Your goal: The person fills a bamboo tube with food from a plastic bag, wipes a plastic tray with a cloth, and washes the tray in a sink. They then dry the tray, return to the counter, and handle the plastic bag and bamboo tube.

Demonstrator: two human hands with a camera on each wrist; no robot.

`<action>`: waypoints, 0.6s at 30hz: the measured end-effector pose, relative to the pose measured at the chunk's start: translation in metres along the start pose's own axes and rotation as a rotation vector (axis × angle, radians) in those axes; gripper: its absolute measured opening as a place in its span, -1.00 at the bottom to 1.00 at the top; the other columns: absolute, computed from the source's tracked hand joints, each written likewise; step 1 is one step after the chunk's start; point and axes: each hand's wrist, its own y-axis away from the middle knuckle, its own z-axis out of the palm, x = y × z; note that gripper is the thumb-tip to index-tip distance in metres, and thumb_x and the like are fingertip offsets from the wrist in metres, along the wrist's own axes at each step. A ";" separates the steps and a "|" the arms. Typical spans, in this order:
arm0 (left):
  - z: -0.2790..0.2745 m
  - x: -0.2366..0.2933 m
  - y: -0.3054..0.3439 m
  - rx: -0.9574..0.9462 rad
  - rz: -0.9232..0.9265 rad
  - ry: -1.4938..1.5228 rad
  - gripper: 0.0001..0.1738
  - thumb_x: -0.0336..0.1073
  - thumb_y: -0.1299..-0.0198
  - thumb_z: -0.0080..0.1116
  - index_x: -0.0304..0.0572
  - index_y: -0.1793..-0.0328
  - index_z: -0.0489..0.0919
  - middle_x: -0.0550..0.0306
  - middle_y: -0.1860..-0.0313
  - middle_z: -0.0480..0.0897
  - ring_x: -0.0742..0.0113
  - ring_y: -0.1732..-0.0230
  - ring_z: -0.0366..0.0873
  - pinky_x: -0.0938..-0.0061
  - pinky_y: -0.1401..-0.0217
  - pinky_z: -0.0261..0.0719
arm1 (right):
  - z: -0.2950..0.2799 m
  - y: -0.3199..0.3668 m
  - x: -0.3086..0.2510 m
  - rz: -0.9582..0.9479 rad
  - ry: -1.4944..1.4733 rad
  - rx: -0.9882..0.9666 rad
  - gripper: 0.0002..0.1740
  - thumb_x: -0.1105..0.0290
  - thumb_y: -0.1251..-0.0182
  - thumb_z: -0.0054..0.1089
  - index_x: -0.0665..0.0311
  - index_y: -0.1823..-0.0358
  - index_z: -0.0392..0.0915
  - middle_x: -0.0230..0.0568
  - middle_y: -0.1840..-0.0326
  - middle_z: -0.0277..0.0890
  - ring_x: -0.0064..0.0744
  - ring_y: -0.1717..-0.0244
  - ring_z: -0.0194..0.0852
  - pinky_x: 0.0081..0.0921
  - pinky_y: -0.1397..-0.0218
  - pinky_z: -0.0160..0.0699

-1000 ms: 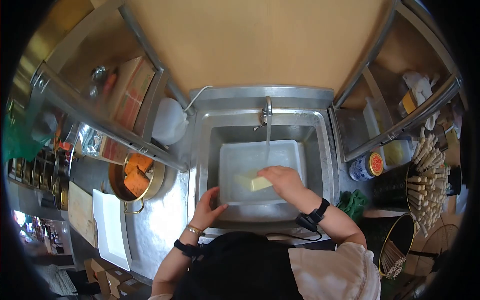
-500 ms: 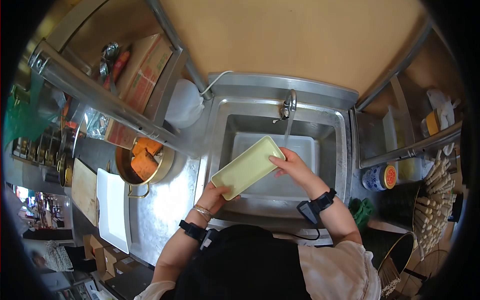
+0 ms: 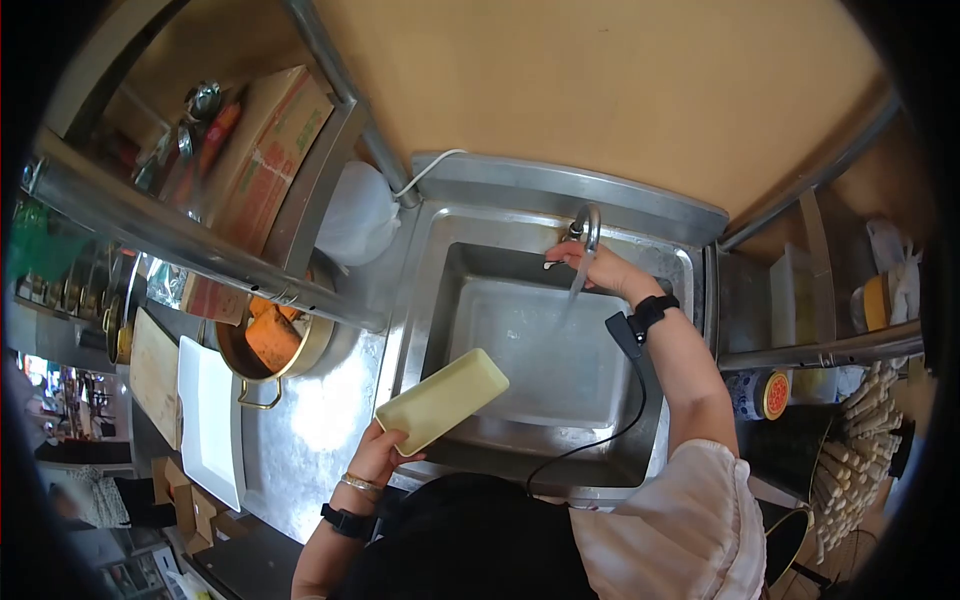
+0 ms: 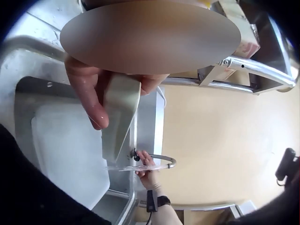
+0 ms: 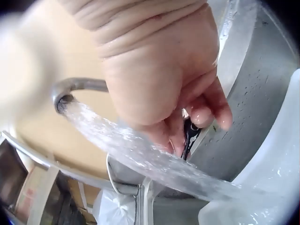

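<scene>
My left hand (image 3: 374, 455) grips one end of a pale green rectangular tray (image 3: 443, 402), tilted over the sink's near left edge; the left wrist view shows the thumb along the tray (image 4: 121, 112). My right hand (image 3: 606, 270) is at the faucet (image 3: 592, 222), and in the right wrist view its fingers pinch the dark lever (image 5: 190, 136). Water (image 5: 136, 154) pours from the spout past that hand. A large whitish tub (image 3: 540, 350) holding water lies in the sink (image 3: 440, 250).
Left of the sink stand a brass pot (image 3: 322, 345) with orange pieces, a white tray (image 3: 208, 425) and a cutting board (image 3: 157, 380). A white bag (image 3: 357, 215) sits at the back left. Right are a lidded jar (image 3: 772, 394) and bundled sticks (image 3: 855, 450). Metal shelves flank both sides.
The green tray rose out of the tub, then moved left and nearer the body in my left hand. My right hand let go of it and moved up to the faucet lever.
</scene>
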 end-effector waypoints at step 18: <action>0.056 0.039 0.018 0.158 1.028 -0.916 -0.67 -0.66 -0.17 -0.08 -0.27 -0.05 0.48 -0.01 0.08 0.67 0.12 0.04 0.64 0.39 -0.05 0.58 | 0.090 0.182 0.058 0.027 0.636 0.224 -0.63 0.32 -0.19 0.29 0.20 -0.04 0.57 -0.03 -0.20 0.49 0.05 -0.21 0.44 -0.20 -0.28 0.42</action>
